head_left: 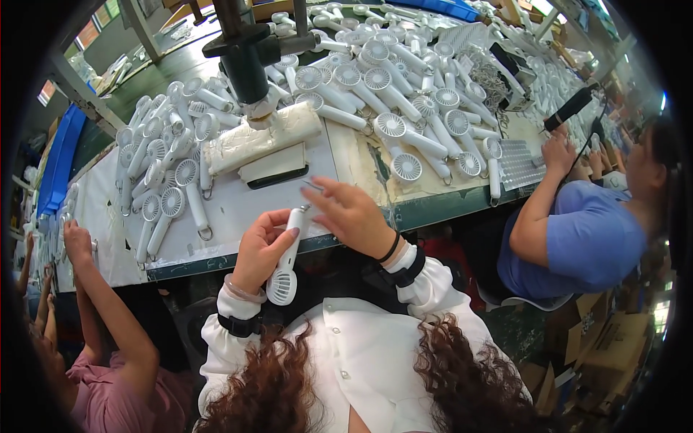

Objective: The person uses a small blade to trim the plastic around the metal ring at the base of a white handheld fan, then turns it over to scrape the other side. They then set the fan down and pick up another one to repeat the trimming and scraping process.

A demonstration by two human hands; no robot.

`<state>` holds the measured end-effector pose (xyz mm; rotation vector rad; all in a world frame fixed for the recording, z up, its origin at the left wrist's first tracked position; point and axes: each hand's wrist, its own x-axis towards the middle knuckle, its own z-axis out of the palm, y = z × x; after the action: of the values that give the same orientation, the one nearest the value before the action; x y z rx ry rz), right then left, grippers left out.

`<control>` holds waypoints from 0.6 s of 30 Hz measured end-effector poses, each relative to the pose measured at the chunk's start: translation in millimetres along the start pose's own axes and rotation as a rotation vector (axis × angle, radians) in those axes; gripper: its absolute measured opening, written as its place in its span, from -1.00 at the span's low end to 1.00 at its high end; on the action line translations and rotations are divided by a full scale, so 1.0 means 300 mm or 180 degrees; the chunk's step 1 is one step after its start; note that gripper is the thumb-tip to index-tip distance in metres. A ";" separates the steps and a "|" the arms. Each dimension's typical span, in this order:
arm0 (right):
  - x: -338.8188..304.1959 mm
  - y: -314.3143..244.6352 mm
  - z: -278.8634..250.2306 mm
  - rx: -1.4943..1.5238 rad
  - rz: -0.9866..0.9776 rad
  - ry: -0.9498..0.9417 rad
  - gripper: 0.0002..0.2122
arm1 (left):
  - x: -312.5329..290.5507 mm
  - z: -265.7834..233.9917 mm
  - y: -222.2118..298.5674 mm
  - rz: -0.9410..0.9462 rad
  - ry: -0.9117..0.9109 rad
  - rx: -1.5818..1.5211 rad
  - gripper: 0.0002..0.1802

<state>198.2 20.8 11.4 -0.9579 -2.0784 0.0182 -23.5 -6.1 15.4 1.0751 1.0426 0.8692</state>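
My left hand (258, 251) is closed round a white handheld fan (287, 256). The fan tilts with its round grilled head down towards me and its handle end up. A small metal ring or clip (306, 207) shows at the handle's tip. My right hand (357, 221) is beside that tip, fingers stretched and apart, slightly blurred; nothing clear is between them. Ahead of my hands, a press with a dark metal column (244, 72) stands over a pale padded block (263, 137). Under the block lies a smaller pad with a black edge (278, 177).
Piles of white handheld fans (390, 83) cover the far table, with more (172, 202) to the left. A heap of metal rings (485, 90) lies by a dark box. A co-worker in blue (588, 234) holds a black screwdriver (574, 107); another in pink (119, 390) sits left. Cartons (613, 343) stand lower right.
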 end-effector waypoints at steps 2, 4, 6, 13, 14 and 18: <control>-0.007 0.001 0.007 0.0464 -0.0170 -0.0117 -0.61 | -0.004 0.000 0.013 -0.0183 -0.0159 -0.0015 -0.58; -0.027 0.013 0.011 0.0568 -0.0183 -0.0450 -0.60 | -0.008 -0.005 0.017 -0.0176 -0.0414 -0.0209 -0.57; -0.035 0.020 0.013 0.0626 -0.0185 -0.0628 -0.60 | -0.009 -0.009 0.028 -0.0181 -0.0536 -0.0314 -0.56; -0.034 0.015 0.021 0.1273 0.0808 -0.0437 -0.74 | -0.011 -0.053 0.055 0.0096 -0.1166 -0.2483 -0.51; -0.029 0.007 0.019 0.1275 0.0805 -0.0439 -0.74 | -0.012 -0.044 0.054 0.0098 -0.1163 -0.2484 -0.51; -0.009 -0.042 0.008 0.1889 0.1505 -0.0743 -0.78 | -0.021 0.015 0.063 0.0845 -0.0334 -0.1576 -0.54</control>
<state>189.6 10.7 12.1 -1.0682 -1.8241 0.9739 -22.2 -8.1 35.5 0.8324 0.5572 1.1961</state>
